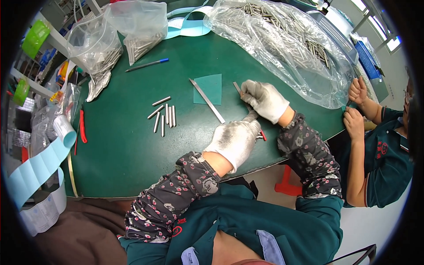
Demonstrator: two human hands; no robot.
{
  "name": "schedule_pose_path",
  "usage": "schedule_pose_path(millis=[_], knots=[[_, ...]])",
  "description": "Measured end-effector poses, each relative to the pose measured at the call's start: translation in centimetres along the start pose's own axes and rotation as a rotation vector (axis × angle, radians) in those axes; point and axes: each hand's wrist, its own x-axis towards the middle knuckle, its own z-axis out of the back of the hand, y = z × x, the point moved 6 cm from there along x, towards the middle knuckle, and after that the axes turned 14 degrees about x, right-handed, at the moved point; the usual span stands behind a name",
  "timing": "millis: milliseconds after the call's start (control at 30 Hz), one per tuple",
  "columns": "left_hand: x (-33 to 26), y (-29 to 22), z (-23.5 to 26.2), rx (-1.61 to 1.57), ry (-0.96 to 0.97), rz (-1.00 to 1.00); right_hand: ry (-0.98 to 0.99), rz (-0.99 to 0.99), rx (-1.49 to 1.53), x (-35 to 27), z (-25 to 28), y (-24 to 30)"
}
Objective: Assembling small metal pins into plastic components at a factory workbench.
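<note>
R hand tight on metal strip, L hand curled adj.

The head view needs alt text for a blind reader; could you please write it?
Gloved left hand and right hand meet at a narrow metal strip above a green table. Metal pins lie to the left, a large clear bag beyond.

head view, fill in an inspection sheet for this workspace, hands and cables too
Surface: green table; a thin green sheet lies partly under a flat metal strip.
Work things: loose metal pins; a second strip at the hands.
Clutter: blue-capped pen, red-handled tool, large clear bag of pins.
Hands: left hand and right hand gloved, close together; exact grips unclear.
Cables: nothing seen on the table.
Surroundings: co-worker at right.
</note>
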Motion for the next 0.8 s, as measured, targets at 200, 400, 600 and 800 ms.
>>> schedule_pose_path(millis=[200, 400, 600, 800], knots=[[0.2, 0.0, 0.4, 0.058, 0.050, 0.005, -0.053, 0.080, -0.054, 0.4, -0.1, 0.2], [0.4, -0.4, 0.5, 0.040, 0.056, 0.013, -0.075, -0.020, -0.047, 0.6, 0.5, -0.3], [0.1, 0.0, 0.3, 0.023, 0.012, -0.038, -0.262, 0.111, 0.339, -0.7, 4.1, 1.3], [-2.6, 2.6, 4.0, -0.209, -0.205, -0.014, -0.246, -0.110, 0.231, -0.5, 2.4, 6.0]])
